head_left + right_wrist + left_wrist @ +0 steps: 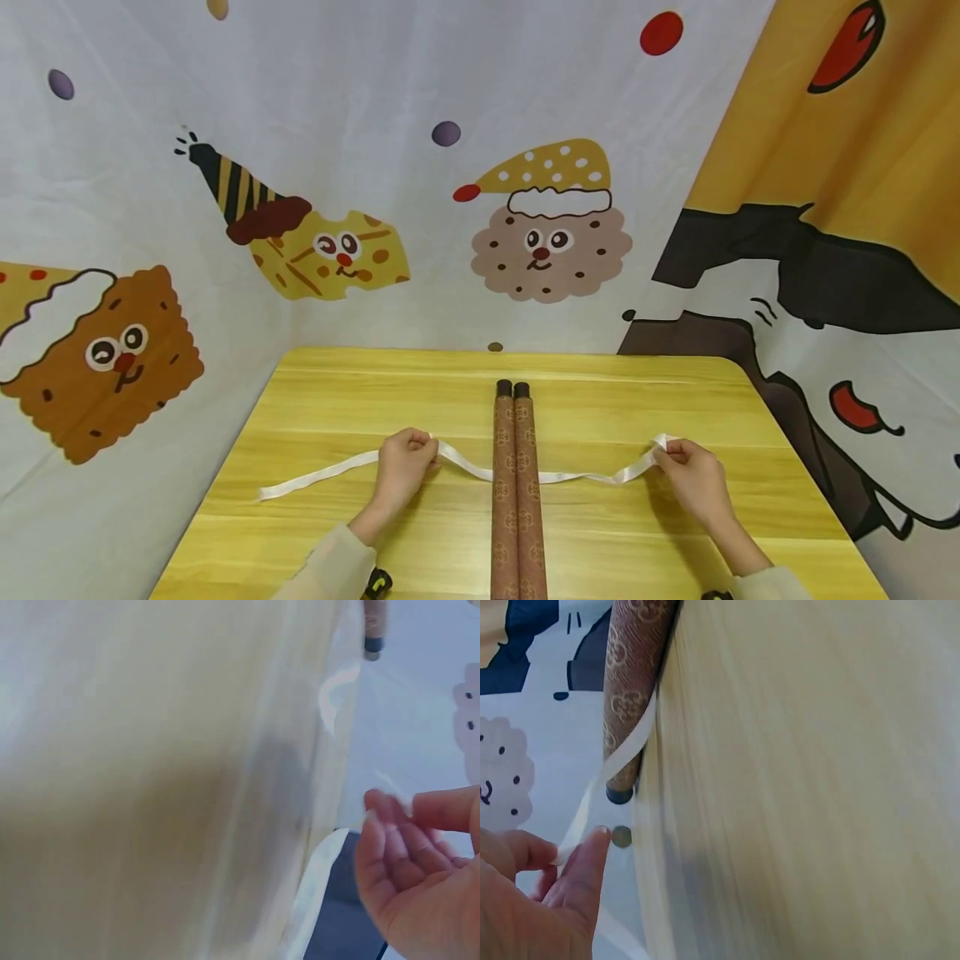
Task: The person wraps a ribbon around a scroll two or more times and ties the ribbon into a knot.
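Observation:
Two brown patterned scrolls (517, 500) with black end knobs lie side by side on the table, pointing away from me. A white ribbon (570, 477) runs crosswise beneath them and comes out on both sides. My left hand (405, 468) pinches the ribbon left of the scrolls; its loose tail trails further left. On the other side, my right hand (693, 477) pinches the ribbon near its right end, slightly raised from the tabletop. The left wrist view shows the ribbon between thumb and fingers (589, 870). In the right wrist view, the fingertips (373, 801) are blurred.
The yellow wood-grain table (337, 392) has rounded far corners. Behind it and at both sides hangs a white curtain (420, 75) printed with cartoon biscuits and cheese. An orange and dark printed part (840, 167) hangs on the right.

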`<state>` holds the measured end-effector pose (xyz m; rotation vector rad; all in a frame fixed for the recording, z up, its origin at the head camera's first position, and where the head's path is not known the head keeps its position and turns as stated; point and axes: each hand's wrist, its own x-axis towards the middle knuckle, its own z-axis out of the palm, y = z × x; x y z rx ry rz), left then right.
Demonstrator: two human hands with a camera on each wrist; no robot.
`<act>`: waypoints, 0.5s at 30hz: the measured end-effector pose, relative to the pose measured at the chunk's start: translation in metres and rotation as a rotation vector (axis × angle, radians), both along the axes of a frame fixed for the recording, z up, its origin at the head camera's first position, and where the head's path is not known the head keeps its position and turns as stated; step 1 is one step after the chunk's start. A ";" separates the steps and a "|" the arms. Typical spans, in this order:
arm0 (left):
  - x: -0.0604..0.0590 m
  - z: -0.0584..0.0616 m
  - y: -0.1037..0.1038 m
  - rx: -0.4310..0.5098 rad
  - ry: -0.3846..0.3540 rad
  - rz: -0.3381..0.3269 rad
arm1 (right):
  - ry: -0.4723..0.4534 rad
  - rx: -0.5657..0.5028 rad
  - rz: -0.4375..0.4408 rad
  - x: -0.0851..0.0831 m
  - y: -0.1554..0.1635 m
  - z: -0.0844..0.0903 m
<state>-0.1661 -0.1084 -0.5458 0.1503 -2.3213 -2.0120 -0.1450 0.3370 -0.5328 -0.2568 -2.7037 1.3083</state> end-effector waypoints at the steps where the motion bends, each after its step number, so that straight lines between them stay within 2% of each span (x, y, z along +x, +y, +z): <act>1: 0.000 0.001 0.003 0.024 0.010 0.003 | 0.006 -0.045 0.000 0.000 -0.003 0.003; 8: 0.001 0.012 0.023 0.065 0.058 -0.011 | 0.018 -0.272 0.032 -0.004 -0.024 0.020; 11: 0.000 0.015 0.031 0.093 0.063 -0.040 | 0.022 -0.319 0.049 -0.005 -0.034 0.026; 15: 0.000 0.017 0.042 0.101 0.103 -0.079 | 0.044 -0.353 0.065 -0.006 -0.047 0.033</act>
